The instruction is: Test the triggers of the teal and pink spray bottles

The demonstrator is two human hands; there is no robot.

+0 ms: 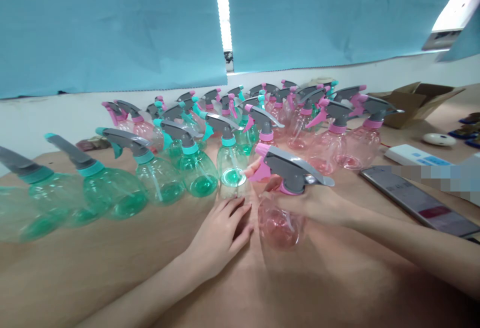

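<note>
A pink see-through spray bottle (279, 223) with a grey and pink trigger head stands on the brown table (93, 268) in front of me. My right hand (318, 203) is wrapped round its neck just under the trigger. My left hand (221, 233) lies on the table to the left of the bottle, fingers stretched out and close to its side, holding nothing. Right behind stands a green spray bottle (231, 165).
Several green spray bottles (112, 193) stand in a row at the left and pink spray bottles (330, 143) at the back right. A phone (416, 200) lies at the right, with a white remote (414, 157), a white round device (438, 139) and a cardboard box (416, 100) beyond.
</note>
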